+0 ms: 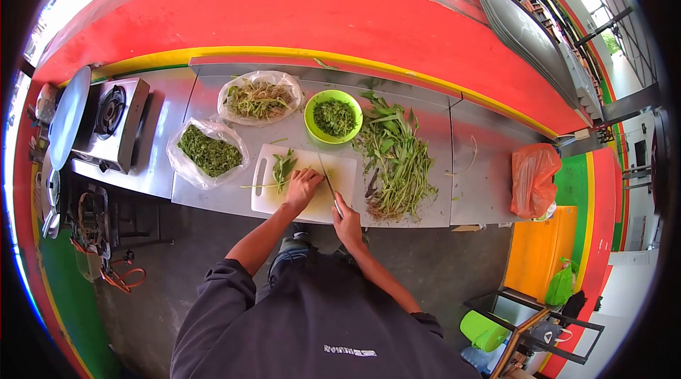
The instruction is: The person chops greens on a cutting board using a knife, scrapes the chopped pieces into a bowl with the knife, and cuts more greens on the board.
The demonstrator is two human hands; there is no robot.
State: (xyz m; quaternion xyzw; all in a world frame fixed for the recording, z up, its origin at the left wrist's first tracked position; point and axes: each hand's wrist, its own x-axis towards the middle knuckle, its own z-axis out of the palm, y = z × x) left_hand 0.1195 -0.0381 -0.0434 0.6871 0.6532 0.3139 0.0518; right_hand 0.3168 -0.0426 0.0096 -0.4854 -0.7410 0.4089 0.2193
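Observation:
A white cutting board lies near the front edge of the steel counter. My left hand presses down on it, fingers closed over leafy greens whose leaves and a stem stick out to the left. In my right hand is the handle of a knife; its blade points up and away, close beside my left fingertips. Behind the board stands a lime-green bowl of chopped greens. To the right lies a big heap of uncut leafy stems, roots toward me.
Left of the board are a plastic bag of chopped greens and another bag of stems and roots. A gas stove stands farther left. An orange plastic bag sits at the right end. A red wall borders the counter's back.

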